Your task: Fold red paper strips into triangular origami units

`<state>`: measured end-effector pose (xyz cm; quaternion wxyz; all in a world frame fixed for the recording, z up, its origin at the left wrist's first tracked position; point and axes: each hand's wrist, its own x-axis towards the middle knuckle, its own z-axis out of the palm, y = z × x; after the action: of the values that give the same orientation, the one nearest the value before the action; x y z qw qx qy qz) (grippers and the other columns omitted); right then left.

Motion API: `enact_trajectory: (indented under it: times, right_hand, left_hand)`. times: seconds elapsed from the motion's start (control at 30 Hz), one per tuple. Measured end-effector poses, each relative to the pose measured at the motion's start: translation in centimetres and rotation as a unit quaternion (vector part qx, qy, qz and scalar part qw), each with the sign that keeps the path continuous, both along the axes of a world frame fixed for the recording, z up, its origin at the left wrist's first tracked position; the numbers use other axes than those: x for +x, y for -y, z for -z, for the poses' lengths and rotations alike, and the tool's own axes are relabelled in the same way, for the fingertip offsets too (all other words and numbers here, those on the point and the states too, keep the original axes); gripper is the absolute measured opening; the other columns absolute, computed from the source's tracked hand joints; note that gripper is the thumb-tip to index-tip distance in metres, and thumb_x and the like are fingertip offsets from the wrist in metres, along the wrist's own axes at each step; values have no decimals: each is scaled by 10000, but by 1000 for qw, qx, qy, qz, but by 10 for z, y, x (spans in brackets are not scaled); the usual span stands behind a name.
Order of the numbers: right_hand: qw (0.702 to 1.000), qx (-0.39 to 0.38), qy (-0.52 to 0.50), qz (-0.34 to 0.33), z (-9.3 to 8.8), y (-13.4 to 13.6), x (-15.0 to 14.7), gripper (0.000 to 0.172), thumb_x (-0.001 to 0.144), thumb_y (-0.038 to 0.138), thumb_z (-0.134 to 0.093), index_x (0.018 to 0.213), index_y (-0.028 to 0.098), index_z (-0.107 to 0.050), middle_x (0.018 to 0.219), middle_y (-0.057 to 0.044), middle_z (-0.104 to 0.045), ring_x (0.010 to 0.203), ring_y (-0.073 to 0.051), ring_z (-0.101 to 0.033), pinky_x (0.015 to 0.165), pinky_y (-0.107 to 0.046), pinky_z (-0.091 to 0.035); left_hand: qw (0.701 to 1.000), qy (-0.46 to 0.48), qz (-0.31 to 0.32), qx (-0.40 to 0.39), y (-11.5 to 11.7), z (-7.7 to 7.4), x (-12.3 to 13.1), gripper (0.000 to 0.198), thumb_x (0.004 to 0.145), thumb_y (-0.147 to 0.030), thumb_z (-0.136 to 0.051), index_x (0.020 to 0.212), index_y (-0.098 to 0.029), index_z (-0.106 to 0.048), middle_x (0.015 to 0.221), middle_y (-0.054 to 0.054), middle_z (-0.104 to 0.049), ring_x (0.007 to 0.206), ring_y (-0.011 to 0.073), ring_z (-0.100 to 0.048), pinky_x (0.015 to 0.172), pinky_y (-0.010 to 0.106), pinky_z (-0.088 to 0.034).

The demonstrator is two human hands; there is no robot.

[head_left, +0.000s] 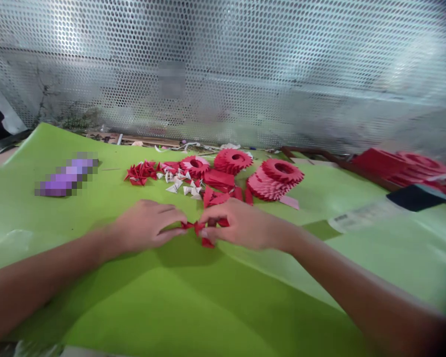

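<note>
Above the green sheet (193,302), both of my hands pinch small folded red paper. My left hand (144,225) grips one pointed end of a red paper piece (188,225) between thumb and fingers. On the other side, my right hand (241,223) is closed on more red folded paper (208,242), part of it hidden by the fingers. Whether the two hands hold one joined piece or separate pieces, I cannot tell. Just beyond the hands lie flat red papers (219,179), small white folded pieces (192,189) and a heap of spiky red folded pieces (141,173).
Ring-shaped stacks of red and pink folded paper, one a tall leaning stack (275,179), stand behind my right hand. A purple blurred object (65,176) lies at left. More red paper (397,168) sits far right. A perforated metal panel (223,74) rises behind.
</note>
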<state>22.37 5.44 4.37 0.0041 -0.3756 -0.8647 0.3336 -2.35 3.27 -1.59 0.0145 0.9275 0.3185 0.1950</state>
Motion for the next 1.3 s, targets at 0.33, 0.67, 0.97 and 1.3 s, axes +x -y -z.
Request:
enact_trajectory:
  times: [0.33,0.67,0.97,1.3]
  right_hand:
    - [997,-8,-35,65,10,0,25,474,949,587,-505,1256,243,-614,1247,-98,-635,950,-227,-631,797,-377,-482]
    - [979,-136,-134,70,10,-1,27,291,1003,376,-444,1167,205,-613,1183,-78,-668,924,-182,-645,749,-329,-527]
    - [992,-67,-89,51,10,0,26,245,889,226,-600,1128,213,-647,1125,-60,-697,953,-191,-673,818,-333,-520]
    - [998,58,-12,37,17,2,22,319,959,435,-557,1169,229,-680,1182,-82,-699,1013,-252,-661,869,-423,-505]
  left_hand:
    - [988,15,-60,-143,1,-7,0,306,977,-428,-520,1041,-171,-674,927,48,-709,597,130,-602,546,245,-457]
    - [991,-9,-46,-124,3,-5,0,214,972,-263,-516,1115,-227,-671,899,10,-718,694,145,-637,636,253,-444]
    - [992,10,-35,-120,3,-5,0,307,1020,-241,-403,1186,-210,-660,1011,50,-742,794,176,-692,697,279,-521]
    - [993,94,-37,-62,0,-4,-3,252,1010,-332,-530,1082,-213,-741,967,40,-785,771,157,-725,706,257,-561]
